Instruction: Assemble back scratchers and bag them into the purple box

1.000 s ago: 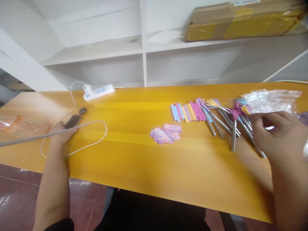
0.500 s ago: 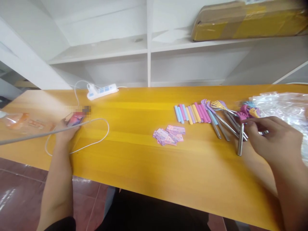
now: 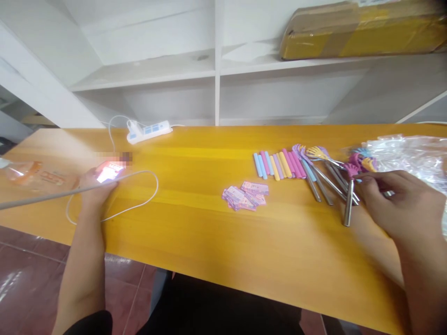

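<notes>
At the left of the table, my left hand (image 3: 92,186) is wrapped round a phone (image 3: 111,172) whose screen glows bright. A white cable crosses in front of it. On the right, my right hand (image 3: 401,200) is closed in a pinch, its fingertips at the neck of a pink hand-shaped back scratcher (image 3: 349,200) with a silver handle. More back scratchers (image 3: 328,179) with purple, yellow and blue heads lie just left of and behind that hand. To their left is a row of coloured tubes (image 3: 279,165) in blue, pink, purple and yellow.
Small printed cards (image 3: 246,195) lie in a loose pile mid-table. Clear plastic bags (image 3: 412,156) are heaped at the right. A white power strip (image 3: 149,132) sits at the back left, near an orange-printed clear bag (image 3: 49,179). A taped cardboard box (image 3: 363,30) rests on the shelf.
The phone screen has turned from dark and reddish to bright white. Both hands are almost where they were, and the pink back scratcher has barely moved.
</notes>
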### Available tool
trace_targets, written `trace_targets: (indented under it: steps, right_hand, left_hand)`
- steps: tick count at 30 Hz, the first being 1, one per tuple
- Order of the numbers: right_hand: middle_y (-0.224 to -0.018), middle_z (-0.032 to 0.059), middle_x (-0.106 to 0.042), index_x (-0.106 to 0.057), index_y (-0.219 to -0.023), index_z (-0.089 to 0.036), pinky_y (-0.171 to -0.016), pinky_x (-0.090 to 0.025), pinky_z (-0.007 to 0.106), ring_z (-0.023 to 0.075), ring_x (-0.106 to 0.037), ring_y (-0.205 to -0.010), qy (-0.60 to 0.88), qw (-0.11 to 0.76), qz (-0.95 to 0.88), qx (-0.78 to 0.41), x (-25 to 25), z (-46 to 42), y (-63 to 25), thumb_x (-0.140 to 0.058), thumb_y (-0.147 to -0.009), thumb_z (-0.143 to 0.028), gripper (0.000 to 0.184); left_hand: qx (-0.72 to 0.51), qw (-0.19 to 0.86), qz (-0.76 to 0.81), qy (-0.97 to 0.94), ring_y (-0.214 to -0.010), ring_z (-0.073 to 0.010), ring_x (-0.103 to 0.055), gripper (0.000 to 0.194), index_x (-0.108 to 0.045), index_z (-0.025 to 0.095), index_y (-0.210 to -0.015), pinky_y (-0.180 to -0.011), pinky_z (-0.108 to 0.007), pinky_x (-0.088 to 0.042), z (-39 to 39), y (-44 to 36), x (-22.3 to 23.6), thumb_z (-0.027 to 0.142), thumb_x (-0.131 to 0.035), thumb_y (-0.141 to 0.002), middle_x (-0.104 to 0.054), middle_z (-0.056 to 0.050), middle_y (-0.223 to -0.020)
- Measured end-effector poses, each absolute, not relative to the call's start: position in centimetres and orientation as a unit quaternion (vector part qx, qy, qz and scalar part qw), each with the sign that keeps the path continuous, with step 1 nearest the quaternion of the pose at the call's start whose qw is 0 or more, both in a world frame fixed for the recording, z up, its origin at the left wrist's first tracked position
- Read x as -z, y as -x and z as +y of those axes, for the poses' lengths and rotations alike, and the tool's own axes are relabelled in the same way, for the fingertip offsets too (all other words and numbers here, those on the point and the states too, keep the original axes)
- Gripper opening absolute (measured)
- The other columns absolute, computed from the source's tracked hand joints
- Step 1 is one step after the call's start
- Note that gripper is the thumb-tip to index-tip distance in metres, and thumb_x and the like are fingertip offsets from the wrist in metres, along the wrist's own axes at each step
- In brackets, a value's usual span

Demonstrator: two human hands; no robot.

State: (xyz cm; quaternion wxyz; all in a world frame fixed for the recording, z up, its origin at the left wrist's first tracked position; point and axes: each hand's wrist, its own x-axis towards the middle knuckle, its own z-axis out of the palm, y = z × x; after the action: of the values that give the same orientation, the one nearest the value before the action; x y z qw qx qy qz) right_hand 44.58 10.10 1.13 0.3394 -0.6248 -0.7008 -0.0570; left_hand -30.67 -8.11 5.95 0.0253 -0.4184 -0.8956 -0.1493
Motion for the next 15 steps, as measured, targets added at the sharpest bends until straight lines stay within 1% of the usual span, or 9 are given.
trace_targets:
  steps: [3, 6, 10, 13, 15]
  right_hand:
    - [-0.091, 0.0083, -0.076, -0.077, -0.089, -0.022, -0.071, -0.047, 0.033, 0.0229, -0.069, -0.079, 0.625, 0.34, -0.7, 0.06, -1.1, 10.1, -44.5, -0.05, -0.086, -0.048, 0.038]
    - [-0.089, 0.0082, -0.075, -0.078, -0.09, -0.021, -0.07, -0.047, 0.033, 0.0227, -0.068, -0.077, 0.634, 0.338, -0.693, 0.053, -1.2, 10.0, -44.5, -0.051, -0.084, -0.048, 0.039]
    - [-0.088, 0.0083, -0.075, -0.078, -0.09, -0.021, -0.07, -0.047, 0.033, 0.0221, -0.067, -0.075, 0.649, 0.332, -0.684, 0.031, -1.6, 9.9, -44.3, -0.051, -0.082, -0.048, 0.039]
    - [-0.09, 0.0086, -0.076, -0.079, -0.092, -0.021, -0.071, -0.046, 0.033, 0.0222, -0.067, -0.075, 0.661, 0.323, -0.678, 0.015, -1.7, 9.9, -44.3, -0.051, -0.081, -0.048, 0.041]
    - [-0.09, 0.0082, -0.076, -0.079, -0.093, -0.021, -0.071, -0.047, 0.033, 0.0221, -0.067, -0.073, 0.668, 0.317, -0.674, 0.004, -1.7, 9.9, -44.3, -0.051, -0.08, -0.05, 0.042]
  left_hand:
    - [0.131, 0.065, -0.908, 0.392, -0.125, -0.0332, -0.063, 0.076, -0.05, 0.011, -0.134, -0.106, -0.039, -0.052, -8.0, 30.3, -5.9, 0.058, -0.075, -0.079, -0.063, -0.011, -0.137]
    - [0.131, 0.057, -0.912, 0.385, -0.123, -0.0313, -0.064, 0.078, -0.049, 0.009, -0.134, -0.103, -0.036, -0.053, -7.9, 30.4, -5.7, 0.058, -0.075, -0.079, -0.064, -0.012, -0.136]
    - [0.119, 0.04, -0.92, 0.371, -0.119, -0.0299, -0.065, 0.07, -0.054, 0.009, -0.127, -0.103, -0.036, -0.053, -8.0, 31.2, -5.2, 0.057, -0.076, -0.08, -0.065, -0.012, -0.131]
    - [0.132, 0.034, -0.919, 0.37, -0.117, -0.0285, -0.064, 0.074, -0.052, 0.009, -0.132, -0.103, -0.036, -0.053, -8.2, 31.7, -4.9, 0.057, -0.077, -0.081, -0.063, -0.011, -0.133]
    - [0.144, 0.041, -0.92, 0.363, -0.118, -0.0284, -0.064, 0.074, -0.052, 0.011, -0.131, -0.103, -0.037, -0.053, -8.3, 31.7, -4.7, 0.057, -0.078, -0.08, -0.063, -0.011, -0.133]
